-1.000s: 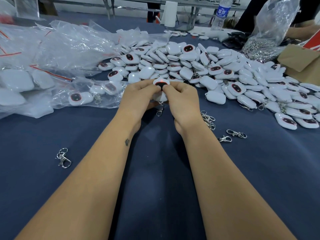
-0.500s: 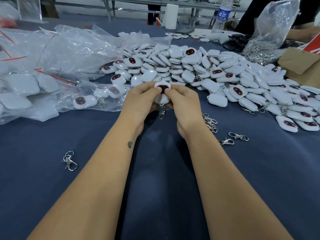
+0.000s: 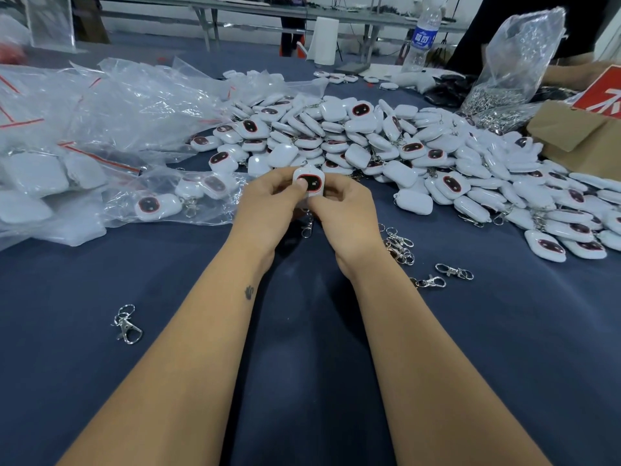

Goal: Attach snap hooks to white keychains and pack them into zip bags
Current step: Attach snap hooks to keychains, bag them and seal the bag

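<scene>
A white keychain (image 3: 312,181) with a dark red-rimmed face stands upright between my two hands above the blue table (image 3: 302,381). My left hand (image 3: 268,206) grips its left side, thumb on the face. My right hand (image 3: 347,210) grips its right side. A metal snap hook (image 3: 307,227) hangs below the keychain between my wrists. A big heap of white keychains (image 3: 386,146) lies just beyond my hands. Zip bags (image 3: 174,200) with packed keychains lie to the left.
Loose snap hooks lie right of my right wrist (image 3: 400,245), further right (image 3: 453,271), and one at the left (image 3: 127,324). A clear bag of metal hooks (image 3: 504,82), a cardboard box (image 3: 578,136) and a water bottle (image 3: 421,38) stand at the back right.
The keychain is raised a little and its dark face now shows fully towards me. My hands stay together in the same spot; the hook still dangles beneath.
</scene>
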A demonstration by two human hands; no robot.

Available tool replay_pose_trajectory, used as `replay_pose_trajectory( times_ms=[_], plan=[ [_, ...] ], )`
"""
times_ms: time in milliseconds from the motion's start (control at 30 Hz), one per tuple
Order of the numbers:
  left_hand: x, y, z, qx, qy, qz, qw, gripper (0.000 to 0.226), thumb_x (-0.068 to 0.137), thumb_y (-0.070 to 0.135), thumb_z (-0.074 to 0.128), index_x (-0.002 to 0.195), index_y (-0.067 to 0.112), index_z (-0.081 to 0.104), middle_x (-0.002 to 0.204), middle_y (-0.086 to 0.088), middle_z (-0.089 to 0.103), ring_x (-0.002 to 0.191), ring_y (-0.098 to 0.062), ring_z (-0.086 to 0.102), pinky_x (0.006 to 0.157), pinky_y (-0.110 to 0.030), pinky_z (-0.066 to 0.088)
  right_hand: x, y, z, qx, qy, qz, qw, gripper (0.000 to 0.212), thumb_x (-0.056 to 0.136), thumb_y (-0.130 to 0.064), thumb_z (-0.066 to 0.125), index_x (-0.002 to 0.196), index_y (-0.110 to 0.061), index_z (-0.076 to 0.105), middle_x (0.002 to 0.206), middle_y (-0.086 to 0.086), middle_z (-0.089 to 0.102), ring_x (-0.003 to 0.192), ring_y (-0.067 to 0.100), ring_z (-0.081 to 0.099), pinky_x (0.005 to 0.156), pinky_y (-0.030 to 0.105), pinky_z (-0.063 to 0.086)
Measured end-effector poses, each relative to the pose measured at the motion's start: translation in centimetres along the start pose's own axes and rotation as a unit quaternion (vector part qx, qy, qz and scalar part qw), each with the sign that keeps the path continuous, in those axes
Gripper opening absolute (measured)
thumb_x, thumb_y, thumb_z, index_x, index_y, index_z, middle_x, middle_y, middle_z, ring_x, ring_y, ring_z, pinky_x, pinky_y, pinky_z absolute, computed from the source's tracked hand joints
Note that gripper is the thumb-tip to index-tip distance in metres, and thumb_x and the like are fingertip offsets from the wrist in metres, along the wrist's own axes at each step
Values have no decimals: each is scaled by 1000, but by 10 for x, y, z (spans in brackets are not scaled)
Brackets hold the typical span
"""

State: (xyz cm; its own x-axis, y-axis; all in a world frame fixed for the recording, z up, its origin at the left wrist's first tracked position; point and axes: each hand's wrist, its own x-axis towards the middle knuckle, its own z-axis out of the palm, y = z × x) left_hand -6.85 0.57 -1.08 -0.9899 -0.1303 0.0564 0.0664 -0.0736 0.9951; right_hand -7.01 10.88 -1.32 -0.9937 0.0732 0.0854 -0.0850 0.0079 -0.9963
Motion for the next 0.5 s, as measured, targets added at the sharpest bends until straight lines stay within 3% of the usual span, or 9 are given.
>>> replay_pose_trajectory(
  times_ms=[133, 333, 400, 500],
  plan=[
    [1, 4, 0, -67, 4, -29, 997, 21, 92, 6, 56, 96, 18, 73, 95, -6, 75, 82, -13, 68, 79, -28, 57, 0, 1, 1, -1, 2, -10, 1000, 24, 82, -1, 68, 96, -21, 70, 94, 9, 75, 88, 20, 69, 87, 38, 55],
    [2, 8, 0, -98, 15, -35, 994, 28, 91, 2, 52, 107, 7, 73, 73, 3, 72, 62, -2, 63, 60, -19, 54, 3, -1, 2, 0, 6, -13, 1000, 25, 84, 0, 60, 101, -15, 72, 88, 4, 74, 76, 10, 62, 76, 28, 53],
    [2, 8, 1, -90, 10, -35, 995, 29, 91, 1, 51, 107, 8, 74, 69, 4, 70, 59, -2, 62, 61, -19, 54, 2, -2, 2, 8, 9, -13, 1000, 24, 85, 0, 59, 93, -19, 71, 81, 3, 71, 72, 10, 59, 72, 27, 51],
    [2, 7, 1, -79, 3, -40, 996, 28, 91, 4, 52, 105, 11, 75, 79, -2, 73, 67, -8, 64, 71, -25, 57, 0, -3, 2, 11, 10, -16, 1000, 25, 86, 0, 58, 88, -22, 70, 80, 2, 72, 74, 11, 61, 71, 26, 52]
  ],
)
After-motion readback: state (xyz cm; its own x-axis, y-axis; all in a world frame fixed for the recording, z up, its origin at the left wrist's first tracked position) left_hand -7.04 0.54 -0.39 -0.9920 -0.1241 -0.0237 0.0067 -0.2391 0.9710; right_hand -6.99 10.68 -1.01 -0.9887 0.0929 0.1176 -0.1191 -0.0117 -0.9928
